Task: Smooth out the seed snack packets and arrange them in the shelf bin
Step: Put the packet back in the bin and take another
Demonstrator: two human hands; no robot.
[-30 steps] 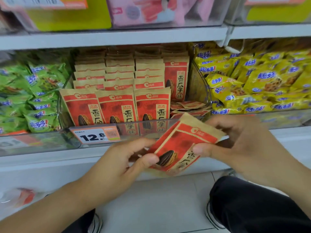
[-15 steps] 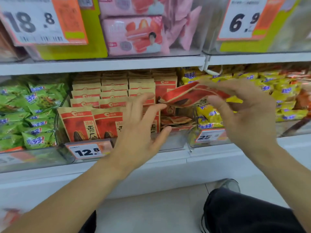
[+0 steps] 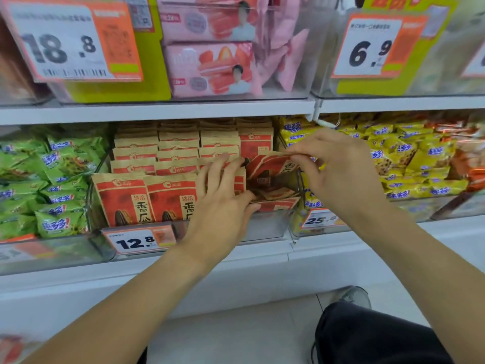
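A red-and-tan seed packet (image 3: pixel 273 166) is held tilted over the right end of the clear shelf bin (image 3: pixel 265 229), pinched at its top edge by the right hand (image 3: pixel 338 169). The left hand (image 3: pixel 223 200), fingers straight and spread, is pressed against the upright packet rows (image 3: pixel 157 195), holding nothing. Loose packets (image 3: pixel 275 198) are seen lying flat beneath. The placing step appears to be in hand; next, the packet would need standing upright in the gap.
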